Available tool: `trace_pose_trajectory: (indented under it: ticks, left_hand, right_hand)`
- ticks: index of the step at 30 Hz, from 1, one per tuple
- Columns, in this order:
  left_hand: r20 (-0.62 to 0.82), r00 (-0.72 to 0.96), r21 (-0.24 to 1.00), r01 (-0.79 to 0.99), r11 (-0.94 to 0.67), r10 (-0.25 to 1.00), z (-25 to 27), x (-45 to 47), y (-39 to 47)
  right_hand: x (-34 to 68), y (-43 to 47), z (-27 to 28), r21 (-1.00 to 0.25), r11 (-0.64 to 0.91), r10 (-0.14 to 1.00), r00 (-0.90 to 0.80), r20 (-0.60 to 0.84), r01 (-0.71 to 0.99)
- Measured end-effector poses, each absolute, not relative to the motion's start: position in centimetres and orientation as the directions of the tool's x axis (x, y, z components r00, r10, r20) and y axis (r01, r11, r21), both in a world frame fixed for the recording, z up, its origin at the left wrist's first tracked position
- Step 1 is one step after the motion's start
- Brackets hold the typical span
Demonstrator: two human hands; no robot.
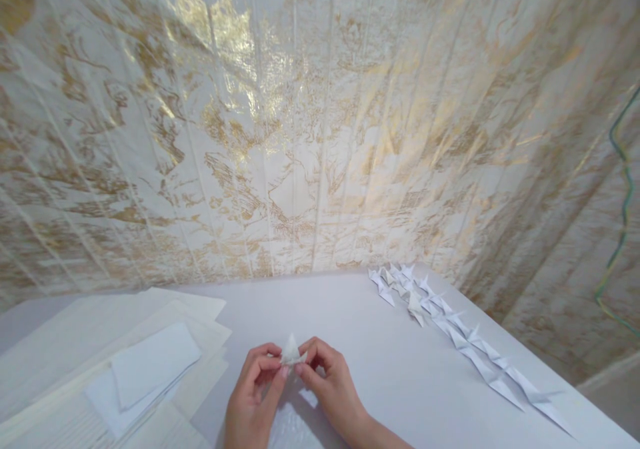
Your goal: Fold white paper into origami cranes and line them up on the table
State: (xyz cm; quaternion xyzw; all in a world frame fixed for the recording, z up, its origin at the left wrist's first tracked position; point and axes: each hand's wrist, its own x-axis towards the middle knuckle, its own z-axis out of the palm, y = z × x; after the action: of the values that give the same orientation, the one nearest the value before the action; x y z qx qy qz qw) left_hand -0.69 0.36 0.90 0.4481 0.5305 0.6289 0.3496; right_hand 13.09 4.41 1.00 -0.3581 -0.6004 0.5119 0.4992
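A small folded white paper figure (291, 349), pointed at the top, is held up between both hands over the table. My left hand (254, 390) pinches its left side with thumb and fingers. From the other side, my right hand (331, 381) grips the right edge between thumb and forefinger. Parts of the figure are hidden behind the fingertips. Both hands are close together near the front middle of the white table (320, 302).
Large sheets of paper (200, 312) are fanned at the left, with smaller white paper pieces (155, 362) on top. Rows of folded paper figures (470, 342) line the right edge. Behind stands a gold-patterned curtain (300, 135); a green-yellow cord (625, 215) hangs at right.
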Motion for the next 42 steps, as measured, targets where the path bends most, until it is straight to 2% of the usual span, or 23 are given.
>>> trace_pose_trajectory:
  ticks: [6,12,16,19,29,38,42]
  left_hand:
    - [0.14,-0.383,0.99,0.024,-0.142,0.913,0.9,-0.5,0.5]
    - [0.105,-0.352,0.994,0.009,-0.109,0.93,0.8,-0.7,0.7]
    - [0.107,-0.319,0.994,0.001,-0.113,0.942,0.7,0.3,0.3]
    - [0.115,-0.292,0.993,0.013,-0.117,0.949,0.5,0.7,0.1]
    - [0.06,-0.134,0.991,0.125,-0.043,0.989,-0.1,0.8,0.3]
    - [0.022,-0.091,0.987,0.162,-0.007,0.996,-0.4,0.8,0.1]
    - [0.034,-0.086,0.986,0.164,-0.02,0.996,-0.8,0.9,0.1]
  right_hand:
    - [13.1,4.5,1.1,-0.983,0.168,0.961,-0.212,0.18,-0.07]
    - [12.8,4.8,1.0,-0.977,0.081,0.954,-0.269,0.134,-0.198]
    - [12.9,4.9,0.9,-0.99,0.072,0.946,-0.306,0.107,-0.123]
    - [13.1,4.9,0.8,-0.994,0.078,0.958,-0.269,0.096,-0.076]
    - [13.3,5.0,0.7,-0.983,0.055,0.972,-0.214,0.092,-0.174]
    - [13.2,5.1,0.9,-0.968,-0.035,0.982,-0.191,0.013,-0.248]
    - [13.2,5.2,1.0,-0.97,-0.023,0.985,-0.172,0.02,-0.243]
